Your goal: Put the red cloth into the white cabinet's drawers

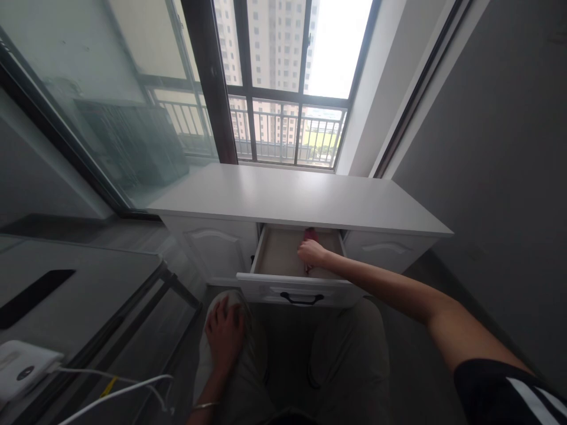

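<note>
A white drawer (277,254) stands pulled out from the middle of the white cabinet (301,195). My right hand (311,254) reaches into it from the right, its fingers closed around a small reddish-pink object (311,234). One end of that object sticks out beyond my hand, and a thinner, paler part shows below my fingers; its kind is not clear. The drawer front carries a black handle (302,299). My left hand (225,330) lies on my left knee with its fingers apart, holding nothing.
Left of me is a grey table (110,277) with a dark flat object (33,295), a white device (26,369) and a white cable (119,398). Glass panels (110,88) and a window (283,77) rise behind the cabinet. A grey wall (496,153) stands at right.
</note>
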`<state>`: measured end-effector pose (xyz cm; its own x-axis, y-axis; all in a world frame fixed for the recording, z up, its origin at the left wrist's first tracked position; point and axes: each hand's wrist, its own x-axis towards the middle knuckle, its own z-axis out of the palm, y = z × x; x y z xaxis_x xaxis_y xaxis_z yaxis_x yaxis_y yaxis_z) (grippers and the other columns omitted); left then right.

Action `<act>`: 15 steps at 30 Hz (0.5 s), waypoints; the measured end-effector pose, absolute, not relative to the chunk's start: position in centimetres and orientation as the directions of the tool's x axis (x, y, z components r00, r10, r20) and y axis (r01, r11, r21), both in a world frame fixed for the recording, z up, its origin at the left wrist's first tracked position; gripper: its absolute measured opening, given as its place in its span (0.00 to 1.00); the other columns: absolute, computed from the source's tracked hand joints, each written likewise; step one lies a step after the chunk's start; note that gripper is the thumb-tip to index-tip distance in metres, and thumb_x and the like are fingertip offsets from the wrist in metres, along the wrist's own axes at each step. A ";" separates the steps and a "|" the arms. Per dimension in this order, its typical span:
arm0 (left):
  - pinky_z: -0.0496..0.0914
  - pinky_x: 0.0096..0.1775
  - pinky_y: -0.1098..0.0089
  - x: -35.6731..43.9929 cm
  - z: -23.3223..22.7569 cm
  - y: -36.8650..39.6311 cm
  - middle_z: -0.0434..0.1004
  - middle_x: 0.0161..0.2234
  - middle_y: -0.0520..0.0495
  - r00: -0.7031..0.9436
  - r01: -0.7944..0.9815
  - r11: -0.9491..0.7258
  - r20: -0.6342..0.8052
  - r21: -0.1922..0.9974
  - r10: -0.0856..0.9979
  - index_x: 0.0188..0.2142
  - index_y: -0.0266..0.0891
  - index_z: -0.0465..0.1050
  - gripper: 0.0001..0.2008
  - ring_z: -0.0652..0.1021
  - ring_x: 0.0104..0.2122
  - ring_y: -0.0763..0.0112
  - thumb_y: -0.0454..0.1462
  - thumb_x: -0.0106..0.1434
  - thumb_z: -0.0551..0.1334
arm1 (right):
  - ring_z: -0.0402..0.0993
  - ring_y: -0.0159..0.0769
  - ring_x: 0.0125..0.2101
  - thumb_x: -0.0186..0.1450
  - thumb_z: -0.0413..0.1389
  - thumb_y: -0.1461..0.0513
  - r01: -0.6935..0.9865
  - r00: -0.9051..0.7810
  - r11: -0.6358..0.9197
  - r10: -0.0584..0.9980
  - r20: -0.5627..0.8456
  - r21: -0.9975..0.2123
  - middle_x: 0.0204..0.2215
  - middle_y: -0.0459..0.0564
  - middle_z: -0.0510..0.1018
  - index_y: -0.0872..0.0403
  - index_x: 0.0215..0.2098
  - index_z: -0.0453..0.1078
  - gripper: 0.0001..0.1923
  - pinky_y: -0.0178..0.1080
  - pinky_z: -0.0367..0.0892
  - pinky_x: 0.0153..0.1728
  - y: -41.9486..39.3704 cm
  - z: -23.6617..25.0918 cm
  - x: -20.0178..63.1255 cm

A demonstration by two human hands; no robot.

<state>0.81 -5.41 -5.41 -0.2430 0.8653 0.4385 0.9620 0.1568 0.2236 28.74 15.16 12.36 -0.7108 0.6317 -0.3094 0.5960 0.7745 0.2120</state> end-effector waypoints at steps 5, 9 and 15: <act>0.63 0.62 0.47 1.0 -5.6 -5.3 0.70 0.64 0.37 -0.224 0.968 0.144 0.453 0.205 0.863 0.46 0.39 0.80 0.14 0.65 0.65 0.48 0.38 0.70 0.57 | 0.64 0.46 0.66 0.73 0.52 0.67 0.389 -0.920 0.890 0.387 0.059 0.237 0.55 0.60 0.79 0.60 0.52 0.79 0.15 0.49 0.52 0.71 19.3 10.0 23.7; 0.64 0.62 0.47 1.0 -5.7 -5.2 0.69 0.64 0.37 -0.236 0.967 0.160 0.465 0.198 0.853 0.46 0.39 0.80 0.13 0.66 0.65 0.48 0.38 0.69 0.57 | 0.65 0.50 0.66 0.74 0.53 0.63 0.636 -0.769 0.763 0.639 0.009 0.117 0.63 0.63 0.72 0.60 0.63 0.71 0.21 0.49 0.63 0.65 23.0 8.5 21.4; 0.64 0.60 0.47 1.2 -5.7 -5.0 0.70 0.64 0.37 -0.238 0.968 0.170 0.465 0.182 0.853 0.47 0.39 0.80 0.14 0.66 0.64 0.48 0.37 0.70 0.56 | 0.77 0.52 0.54 0.77 0.48 0.60 0.850 -0.515 0.525 0.845 -0.144 0.040 0.59 0.66 0.75 0.58 0.71 0.61 0.26 0.47 0.74 0.52 24.9 8.2 20.3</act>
